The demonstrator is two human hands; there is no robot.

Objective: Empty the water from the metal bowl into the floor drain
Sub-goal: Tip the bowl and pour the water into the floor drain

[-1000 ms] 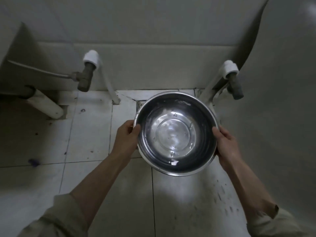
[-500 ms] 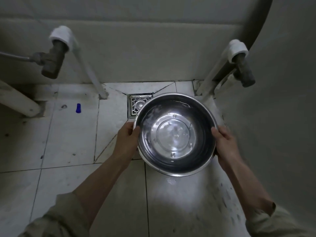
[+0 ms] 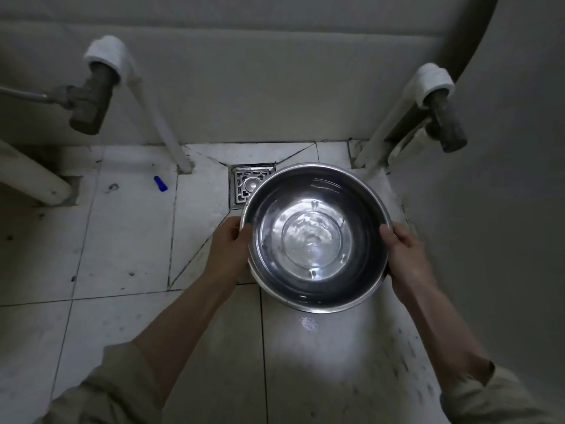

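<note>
A round metal bowl [image 3: 315, 206] with clear water in its bottom is held level above the tiled floor. My left hand [image 3: 227, 254] grips its left rim and my right hand [image 3: 403, 255] grips its right rim. The square metal floor drain [image 3: 246, 186] lies in the floor just beyond the bowl's far left edge; the bowl covers the drain's right part.
A white pipe with a brass valve [image 3: 88, 102] stands at the left, another valve [image 3: 446, 130] at the right. A small blue object [image 3: 160, 183] lies on the tiles left of the drain. A wall runs behind and a pale curved surface [image 3: 489, 209] on the right.
The view has moved closer to the wall and the drain has come into sight beyond the bowl. Both hands keep the same grip on the level bowl; the water ripples.
</note>
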